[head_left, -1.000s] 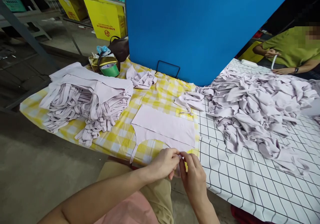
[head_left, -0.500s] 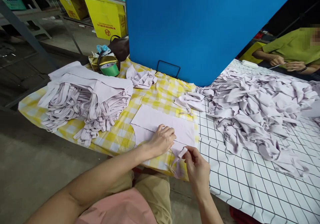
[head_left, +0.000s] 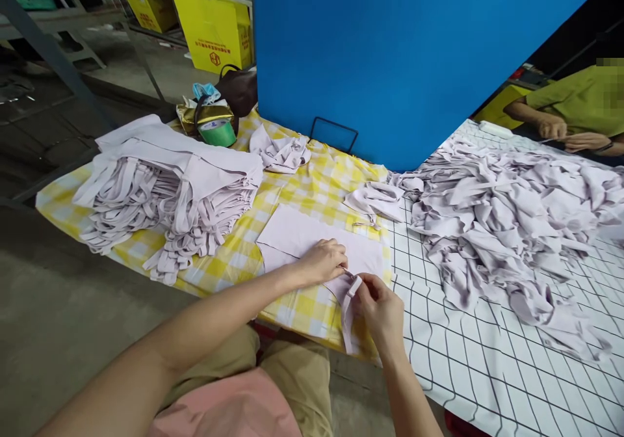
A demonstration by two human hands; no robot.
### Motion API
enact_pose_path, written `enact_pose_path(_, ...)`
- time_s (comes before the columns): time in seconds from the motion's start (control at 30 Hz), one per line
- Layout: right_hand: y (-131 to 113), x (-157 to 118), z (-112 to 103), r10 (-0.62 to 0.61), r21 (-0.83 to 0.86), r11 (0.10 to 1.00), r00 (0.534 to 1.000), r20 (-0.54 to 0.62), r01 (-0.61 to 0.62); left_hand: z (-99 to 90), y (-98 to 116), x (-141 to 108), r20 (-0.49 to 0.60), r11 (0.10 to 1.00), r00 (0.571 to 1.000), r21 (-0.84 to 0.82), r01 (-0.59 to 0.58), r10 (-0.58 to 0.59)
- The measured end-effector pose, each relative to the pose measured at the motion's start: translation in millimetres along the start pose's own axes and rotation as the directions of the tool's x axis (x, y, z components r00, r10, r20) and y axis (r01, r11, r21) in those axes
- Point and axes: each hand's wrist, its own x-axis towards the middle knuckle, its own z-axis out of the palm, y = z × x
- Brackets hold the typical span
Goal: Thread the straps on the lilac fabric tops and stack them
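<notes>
A pale lilac cloth garment piece lies flat in front of me, a seam line running across it. My left hand rests on its lower right part, fingers curled and closed at the edge of the cloth. Close beside it, my right hand pinches a small white piece whose exact kind I cannot make out. Below that, a narrow lilac strap hangs toward the table's front edge. Between the two hands a thin dark line shows, too small to name.
A neat stack of lilac garments with dangling straps stands at left on the yellow checked cloth. A loose lilac heap covers the right side. A blue panel rises behind. Opposite sits a person in a green top.
My right hand has moved up and slightly left, bringing the white piece nearer to my left hand. My left hand's fingers have curled in, and the strap hangs straighter.
</notes>
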Motion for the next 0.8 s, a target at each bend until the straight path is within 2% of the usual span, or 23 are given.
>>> enact_pose_path(0.13, 1.1, 8.3, 5.2, -0.183, -0.206, 0.963, 0.983, -0.029, 0.173, 2.3, -3.2, 2.9, 0.021, 1.000, 1.000, -0.030, 0.004, -0.003)
enact_pose_path(0.27, 3.6, 13.2, 9.5, -0.273, -0.303, 0.919, 0.961, -0.033, 0.251, 3.8, -4.3, 3.7, 0.024, 0.999, 1.000, -0.036, 0.015, -0.014)
enact_pose_path(0.5, 5.3, 14.6, 11.6, -0.298, -0.328, 0.905, 0.954, -0.031, 0.272, 3.3, -4.7, 5.0, 0.026, 0.999, 0.999, -0.039, 0.030, -0.029)
enact_pose_path(0.8, -5.6, 17.2, 17.2, -0.279, -0.202, 0.943, 0.958, -0.058, 0.263, -3.8, 1.4, 4.9, 0.054, 0.999, 0.997, -0.023, 0.048, -0.047)
